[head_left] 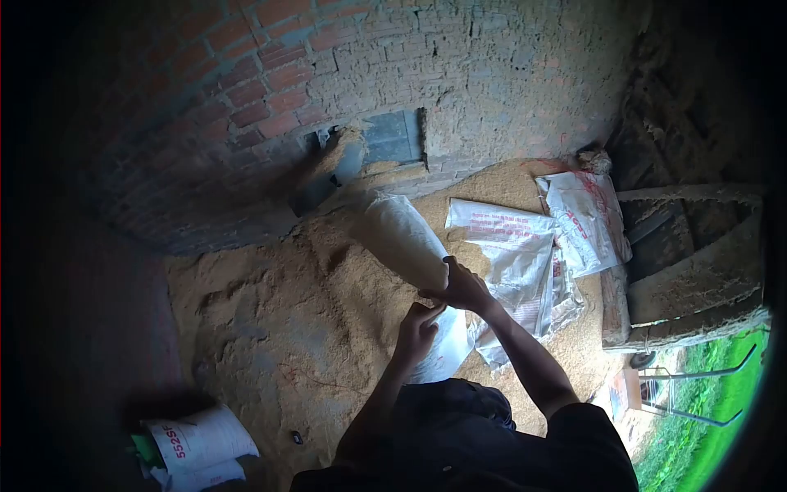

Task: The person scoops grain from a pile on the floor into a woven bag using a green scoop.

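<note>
A white woven sack (403,239), bulging in its far part, stretches from the brown heap toward my body. Its neck is gathered where both hands meet. My right hand (463,287) is closed around the neck from the right side. Close beside it, my left hand (420,330) has its fingers bent in against the sack's neck. Below the hands the sack's loose white end (448,348) spreads out in front of my dark clothing.
Brown loose material (279,303) covers the floor. Flattened printed sacks (516,262) and another sack (584,221) lie right. A printed sack (201,443) sits lower left. A brick wall (270,90) with an opening (393,137) stands ahead; a metal-framed cart (648,389) is outside right.
</note>
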`<action>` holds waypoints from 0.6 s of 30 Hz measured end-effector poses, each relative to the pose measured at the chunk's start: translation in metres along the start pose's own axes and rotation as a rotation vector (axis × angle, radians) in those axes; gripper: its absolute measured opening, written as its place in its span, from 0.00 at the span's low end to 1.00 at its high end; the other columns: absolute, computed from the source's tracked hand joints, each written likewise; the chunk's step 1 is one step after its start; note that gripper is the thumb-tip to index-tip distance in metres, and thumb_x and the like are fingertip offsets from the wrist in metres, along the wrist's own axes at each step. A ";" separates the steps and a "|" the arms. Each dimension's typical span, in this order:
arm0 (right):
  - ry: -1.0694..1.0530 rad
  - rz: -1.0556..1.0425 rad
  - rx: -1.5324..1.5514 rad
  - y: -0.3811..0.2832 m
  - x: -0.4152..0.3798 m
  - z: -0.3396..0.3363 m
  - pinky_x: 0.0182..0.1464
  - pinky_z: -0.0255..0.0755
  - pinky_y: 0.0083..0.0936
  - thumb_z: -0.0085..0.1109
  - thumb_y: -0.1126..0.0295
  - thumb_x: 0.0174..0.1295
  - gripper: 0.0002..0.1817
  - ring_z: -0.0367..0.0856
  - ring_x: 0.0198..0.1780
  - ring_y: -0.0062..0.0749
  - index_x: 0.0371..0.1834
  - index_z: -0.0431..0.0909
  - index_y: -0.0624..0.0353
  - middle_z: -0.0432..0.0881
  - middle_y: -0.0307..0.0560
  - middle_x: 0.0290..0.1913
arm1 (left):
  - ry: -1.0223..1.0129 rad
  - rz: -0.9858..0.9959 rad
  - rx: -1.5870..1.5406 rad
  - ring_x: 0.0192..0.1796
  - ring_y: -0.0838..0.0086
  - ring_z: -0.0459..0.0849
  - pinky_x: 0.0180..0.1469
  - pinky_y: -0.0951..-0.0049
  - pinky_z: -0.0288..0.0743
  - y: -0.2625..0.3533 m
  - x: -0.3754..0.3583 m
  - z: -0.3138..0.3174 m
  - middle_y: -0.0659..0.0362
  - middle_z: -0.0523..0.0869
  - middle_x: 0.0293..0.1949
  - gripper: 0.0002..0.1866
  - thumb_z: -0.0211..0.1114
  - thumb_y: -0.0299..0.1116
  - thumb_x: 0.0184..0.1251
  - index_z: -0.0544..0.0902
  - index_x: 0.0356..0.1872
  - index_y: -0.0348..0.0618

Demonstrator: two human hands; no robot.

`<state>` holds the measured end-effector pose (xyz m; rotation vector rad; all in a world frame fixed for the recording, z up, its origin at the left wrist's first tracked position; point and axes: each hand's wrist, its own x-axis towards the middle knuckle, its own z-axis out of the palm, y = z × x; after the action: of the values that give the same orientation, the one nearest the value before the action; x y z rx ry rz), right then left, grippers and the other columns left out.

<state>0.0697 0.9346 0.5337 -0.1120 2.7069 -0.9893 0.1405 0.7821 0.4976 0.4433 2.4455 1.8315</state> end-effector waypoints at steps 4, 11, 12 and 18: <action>-0.214 0.015 -0.122 0.033 0.004 0.061 0.44 0.74 0.40 0.62 0.67 0.42 0.28 0.80 0.41 0.54 0.48 0.68 0.67 0.80 0.65 0.35 | 0.040 0.002 0.071 0.41 0.67 0.76 0.48 0.72 0.69 -0.013 -0.071 0.014 0.51 0.74 0.39 0.25 0.60 0.19 0.52 0.73 0.55 0.42; 0.121 -0.080 0.105 0.052 0.039 0.087 0.27 0.67 0.29 0.53 0.65 0.52 0.13 0.75 0.23 0.27 0.24 0.76 0.67 0.77 0.50 0.20 | 0.512 0.076 0.276 0.42 0.62 0.77 0.47 0.66 0.71 0.035 -0.151 -0.041 0.50 0.73 0.47 0.22 0.65 0.34 0.57 0.72 0.53 0.41; 0.132 -0.097 0.230 0.022 0.029 0.062 0.27 0.67 0.36 0.50 0.67 0.52 0.12 0.76 0.23 0.36 0.23 0.74 0.67 0.74 0.56 0.18 | 0.484 0.013 0.229 0.43 0.65 0.77 0.47 0.69 0.72 0.048 -0.164 -0.053 0.51 0.72 0.48 0.21 0.64 0.32 0.57 0.72 0.53 0.42; 0.518 -0.626 0.283 -0.010 0.001 -0.071 0.17 0.56 0.23 0.50 0.55 0.60 0.19 0.64 0.16 0.24 0.24 0.74 0.62 0.74 0.47 0.17 | 0.591 0.004 0.012 0.43 0.73 0.78 0.44 0.75 0.73 0.119 -0.223 -0.117 0.56 0.77 0.44 0.14 0.61 0.23 0.58 0.77 0.46 0.43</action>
<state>0.0492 0.9714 0.5920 -0.7851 3.0010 -1.7771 0.3526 0.6457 0.6161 -0.1230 2.7950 2.1986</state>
